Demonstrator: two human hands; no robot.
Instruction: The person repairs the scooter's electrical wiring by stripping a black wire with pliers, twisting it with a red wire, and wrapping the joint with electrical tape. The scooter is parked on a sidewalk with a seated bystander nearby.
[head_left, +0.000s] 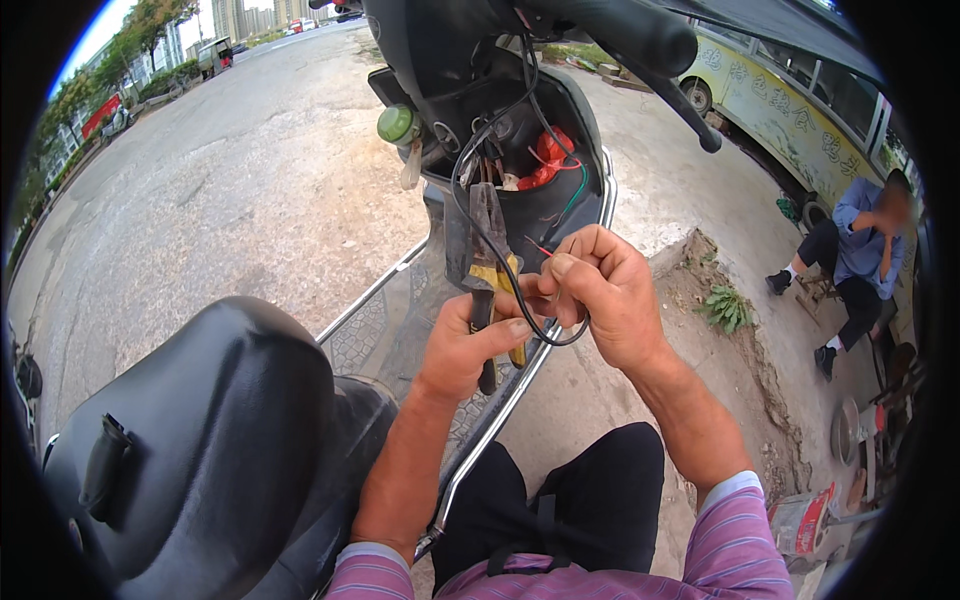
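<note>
My left hand (480,335) is closed on pliers (488,270) with yellow and black handles, their dark head upward in front of the scooter's open front compartment (600,185). A black cable (566,340) hangs from the scooter in a loop down past the pliers and through my hands. My right hand (590,280), just to the right, pinches the cable near its end, where a thin red wire (543,250) sticks out. Green and red wires (578,193) and a crumpled red bag (543,170) are in the compartment. My left fingertips are partly hidden.
A black seat (200,420) fills the lower left, beside the scooter's metal side rail (365,295). A green-lidded bottle (398,125) sits in a front pocket. At right, a seated person (860,260) is by a painted van (770,100), near broken concrete (730,350) and a bucket (805,515).
</note>
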